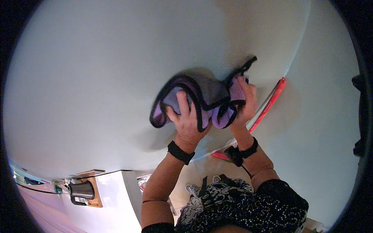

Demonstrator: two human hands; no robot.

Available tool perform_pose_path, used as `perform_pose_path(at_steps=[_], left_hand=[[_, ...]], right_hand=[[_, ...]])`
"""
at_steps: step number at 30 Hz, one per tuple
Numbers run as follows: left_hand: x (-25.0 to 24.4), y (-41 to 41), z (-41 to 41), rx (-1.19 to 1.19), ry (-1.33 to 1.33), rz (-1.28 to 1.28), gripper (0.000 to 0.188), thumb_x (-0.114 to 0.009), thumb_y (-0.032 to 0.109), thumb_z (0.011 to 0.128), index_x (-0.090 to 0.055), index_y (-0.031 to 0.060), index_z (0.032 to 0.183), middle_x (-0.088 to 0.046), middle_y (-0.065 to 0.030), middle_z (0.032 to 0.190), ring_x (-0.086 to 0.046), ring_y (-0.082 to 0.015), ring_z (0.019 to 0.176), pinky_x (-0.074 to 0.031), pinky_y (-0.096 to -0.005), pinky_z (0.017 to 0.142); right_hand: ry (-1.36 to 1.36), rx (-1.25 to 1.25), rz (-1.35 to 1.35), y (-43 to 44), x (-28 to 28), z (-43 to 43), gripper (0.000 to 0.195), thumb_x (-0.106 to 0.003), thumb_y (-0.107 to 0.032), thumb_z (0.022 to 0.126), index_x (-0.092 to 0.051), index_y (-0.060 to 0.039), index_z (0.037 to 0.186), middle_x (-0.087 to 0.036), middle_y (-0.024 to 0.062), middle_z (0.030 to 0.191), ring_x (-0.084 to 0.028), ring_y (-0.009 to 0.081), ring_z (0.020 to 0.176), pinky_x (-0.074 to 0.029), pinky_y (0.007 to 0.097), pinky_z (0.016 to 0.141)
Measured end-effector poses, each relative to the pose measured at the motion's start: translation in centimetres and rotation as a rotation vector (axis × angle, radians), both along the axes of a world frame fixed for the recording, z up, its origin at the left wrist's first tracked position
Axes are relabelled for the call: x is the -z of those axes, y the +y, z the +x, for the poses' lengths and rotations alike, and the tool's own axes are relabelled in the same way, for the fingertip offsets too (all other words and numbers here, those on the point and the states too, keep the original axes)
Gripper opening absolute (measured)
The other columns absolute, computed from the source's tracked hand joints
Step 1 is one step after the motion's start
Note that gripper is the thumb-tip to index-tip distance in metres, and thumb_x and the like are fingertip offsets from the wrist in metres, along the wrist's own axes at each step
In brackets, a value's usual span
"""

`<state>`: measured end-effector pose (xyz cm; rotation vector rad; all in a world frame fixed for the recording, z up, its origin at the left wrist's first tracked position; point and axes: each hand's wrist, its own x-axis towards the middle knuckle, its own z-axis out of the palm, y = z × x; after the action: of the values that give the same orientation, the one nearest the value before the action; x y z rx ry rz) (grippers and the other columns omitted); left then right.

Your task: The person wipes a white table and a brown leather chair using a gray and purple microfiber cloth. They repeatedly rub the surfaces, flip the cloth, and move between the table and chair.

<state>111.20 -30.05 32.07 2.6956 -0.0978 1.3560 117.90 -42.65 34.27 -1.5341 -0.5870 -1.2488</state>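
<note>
A purple and grey cloth (214,90) with black edging is bunched up and folded between my two hands, in front of a pale wall (102,87). My left hand (186,119) grips its left part, with fingers spread over the grey-blue side. On the right, my right hand (247,100) clasps a purple fold, and a dark strip of edging sticks out above the fingers. The cloth is slightly blurred; whether it touches the wall I cannot tell. Black bands circle both wrists.
A red-covered pole (268,104) stands along the wall corner, close beside my right forearm. Another red piece (221,156) shows near the tiled floor (189,177). At lower left, a dark kettle or jug (83,190) sits on a wooden board (97,195) on a white counter (116,201).
</note>
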Motion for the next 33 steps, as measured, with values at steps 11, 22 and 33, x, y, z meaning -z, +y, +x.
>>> perform_pose_path(at_steps=[11,22,33], left_hand=[[8.0,-0.8,-2.4,-0.003,0.089,0.188,0.025,-0.061,0.028,0.071,-0.065,0.0145,0.091,-0.050,-0.0067,0.125,-0.038,-0.0309,0.125,-0.034,-0.0613,0.086],[6.4,6.6,-7.1,-0.283,-0.019,0.362,0.047,-0.056,0.025,0.087,-0.044,0.0081,0.129,-0.053,-0.0158,0.122,-0.049,-0.0350,0.116,-0.035,-0.0507,0.099],[5.2,13.3,-9.0,-0.265,-0.060,-0.224,0.039,-0.051,0.035,0.089,-0.056,0.0122,0.120,-0.054,-0.0116,0.123,-0.047,-0.0322,0.117,-0.029,-0.0528,0.103]], right_hand=[[0.378,-0.235,-0.014,-2.9,11.3,-0.5,0.023,-0.056,-0.003,0.078,-0.057,-0.0015,0.101,-0.061,0.0099,0.098,-0.059,0.0213,0.091,-0.046,0.0296,0.082],[0.552,-0.553,0.652,-1.0,5.7,-0.6,0.015,-0.049,-0.007,0.089,-0.057,-0.0020,0.101,-0.060,0.0046,0.092,-0.057,0.0149,0.084,-0.047,0.0278,0.074],[0.319,-0.656,0.441,5.7,2.0,-5.4,0.048,-0.056,-0.013,0.084,-0.044,0.0005,0.128,-0.052,0.0143,0.122,-0.051,0.0299,0.108,-0.046,0.0435,0.091]])
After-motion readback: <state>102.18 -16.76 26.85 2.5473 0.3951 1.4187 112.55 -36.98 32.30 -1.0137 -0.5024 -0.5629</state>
